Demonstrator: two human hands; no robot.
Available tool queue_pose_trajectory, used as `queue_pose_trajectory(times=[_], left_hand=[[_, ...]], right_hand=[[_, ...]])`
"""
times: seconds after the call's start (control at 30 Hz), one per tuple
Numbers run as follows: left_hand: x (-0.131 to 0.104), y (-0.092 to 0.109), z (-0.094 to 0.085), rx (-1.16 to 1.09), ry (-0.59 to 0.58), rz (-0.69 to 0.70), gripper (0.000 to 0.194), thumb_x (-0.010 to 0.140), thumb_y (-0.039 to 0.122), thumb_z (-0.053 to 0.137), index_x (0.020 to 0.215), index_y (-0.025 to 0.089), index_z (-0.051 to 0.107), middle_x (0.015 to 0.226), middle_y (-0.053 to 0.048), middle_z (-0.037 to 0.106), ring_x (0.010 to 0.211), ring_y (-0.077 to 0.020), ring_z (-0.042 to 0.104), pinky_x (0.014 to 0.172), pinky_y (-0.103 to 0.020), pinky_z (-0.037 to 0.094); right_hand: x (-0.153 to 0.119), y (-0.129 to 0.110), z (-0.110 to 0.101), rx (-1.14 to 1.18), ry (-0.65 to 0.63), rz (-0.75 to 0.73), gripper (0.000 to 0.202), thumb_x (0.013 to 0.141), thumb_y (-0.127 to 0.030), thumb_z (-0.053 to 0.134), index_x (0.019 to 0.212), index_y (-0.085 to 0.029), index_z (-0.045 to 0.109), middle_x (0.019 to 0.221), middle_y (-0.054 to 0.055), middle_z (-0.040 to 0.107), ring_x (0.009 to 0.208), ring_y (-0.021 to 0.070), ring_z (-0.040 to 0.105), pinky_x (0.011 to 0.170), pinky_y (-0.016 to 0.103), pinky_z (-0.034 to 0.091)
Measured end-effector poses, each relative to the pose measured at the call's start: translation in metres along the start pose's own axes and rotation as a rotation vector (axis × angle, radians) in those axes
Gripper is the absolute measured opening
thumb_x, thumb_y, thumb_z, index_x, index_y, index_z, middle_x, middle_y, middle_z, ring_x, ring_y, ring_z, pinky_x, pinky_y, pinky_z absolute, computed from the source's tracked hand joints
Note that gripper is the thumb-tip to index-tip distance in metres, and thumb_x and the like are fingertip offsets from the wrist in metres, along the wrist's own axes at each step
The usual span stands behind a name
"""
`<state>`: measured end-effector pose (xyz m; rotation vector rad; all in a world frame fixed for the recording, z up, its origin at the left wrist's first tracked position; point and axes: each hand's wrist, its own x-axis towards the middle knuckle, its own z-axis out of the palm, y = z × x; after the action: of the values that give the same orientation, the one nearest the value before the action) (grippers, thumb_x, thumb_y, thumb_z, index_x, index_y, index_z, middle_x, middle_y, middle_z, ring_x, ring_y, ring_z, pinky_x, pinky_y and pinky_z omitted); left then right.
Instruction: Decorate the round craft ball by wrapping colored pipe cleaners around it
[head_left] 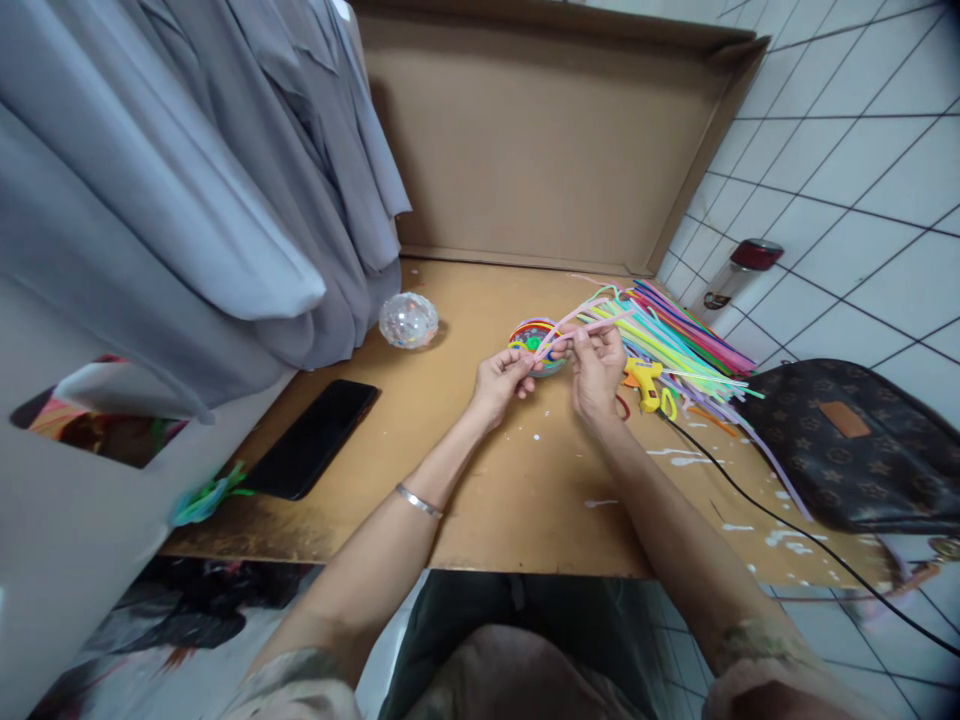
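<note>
My left hand pinches one end of a bent pink pipe cleaner between thumb and fingertips. A short way to the right, my right hand also grips the pink pipe cleaner, whose loose ends stick out above and past the fingers. Just behind both hands sits a round piece banded in red, yellow and other colours, with a green middle; the fingers partly hide it. Beside my right hand lies a yellow glue gun, its black cord trailing to the lower right.
A pile of coloured pipe cleaners spreads at the right, near a brown patterned bag and a bottle. A clear faceted ball and a black phone lie left. Grey cloth hangs there; a cardboard panel stands behind.
</note>
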<state>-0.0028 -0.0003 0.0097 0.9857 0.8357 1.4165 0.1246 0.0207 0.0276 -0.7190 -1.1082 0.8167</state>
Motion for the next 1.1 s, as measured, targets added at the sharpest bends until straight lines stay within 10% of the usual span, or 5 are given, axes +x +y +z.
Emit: queue_pose_trajectory(times=[0.9, 1.1], left_hand=[[-0.003, -0.007, 0.003, 0.116, -0.168, -0.050, 0.033, 0.071, 0.043, 0.079, 0.068, 0.015, 0.062, 0.055, 0.000, 0.062, 0.044, -0.0084, 0.055, 0.045, -0.020, 0.045], [0.001, 0.020, -0.014, 0.182, -0.126, 0.069, 0.036, 0.068, 0.048, 0.081, 0.070, 0.015, 0.067, 0.070, -0.004, 0.070, 0.050, -0.0086, 0.058, 0.046, -0.020, 0.042]], right_hand=[[0.001, -0.010, -0.001, 0.038, -0.115, 0.108, 0.029, 0.081, -0.050, 0.067, 0.085, -0.021, 0.061, 0.067, -0.003, 0.066, 0.046, 0.0064, 0.048, 0.043, 0.019, 0.040], [0.005, -0.019, -0.008, 0.133, -0.372, 0.295, 0.033, 0.073, -0.048, 0.076, 0.079, -0.019, 0.065, 0.063, -0.002, 0.066, 0.041, 0.0040, 0.039, 0.039, 0.017, 0.030]])
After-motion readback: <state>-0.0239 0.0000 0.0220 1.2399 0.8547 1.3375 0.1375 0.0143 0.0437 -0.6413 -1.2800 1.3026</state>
